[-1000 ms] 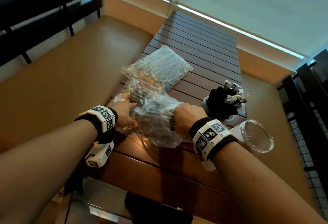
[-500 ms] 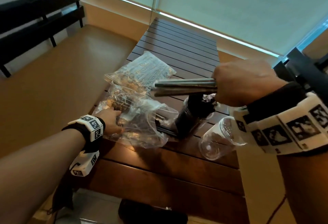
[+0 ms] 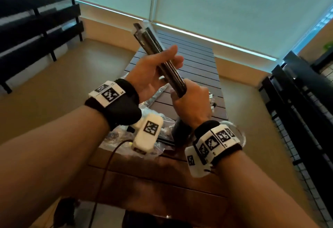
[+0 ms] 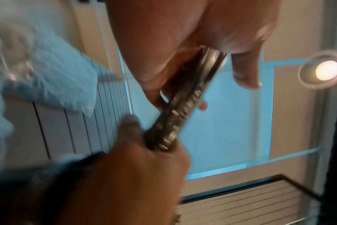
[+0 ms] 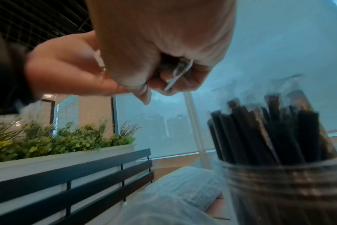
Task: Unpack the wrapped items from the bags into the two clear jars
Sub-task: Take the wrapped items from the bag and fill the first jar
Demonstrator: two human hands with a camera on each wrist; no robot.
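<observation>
- Your right hand [image 3: 191, 105] grips the lower end of a bundle of wrapped sticks [image 3: 158, 57], fist closed round it, held in the air above the tabletop [image 3: 198, 65].
- Your left hand [image 3: 153, 73] cradles the bundle's middle, fingers loosely curled round it.
- A jar [image 5: 283, 175] full of dark sticks stands near the tabletop's right edge.
- Bags [image 3: 162, 134] lie below your wrists.

The left hand [image 3: 151, 76] has been lifted off the plastic bag [image 3: 119, 134] on the tabletop [image 3: 198, 65] and brought up to the bundle of wrapped sticks [image 3: 158, 58]. The bundle, earlier held level by the right hand [image 3: 191, 105] alone, is now tilted upward and gripped at its lower end, with the left fingers laid along it.
</observation>
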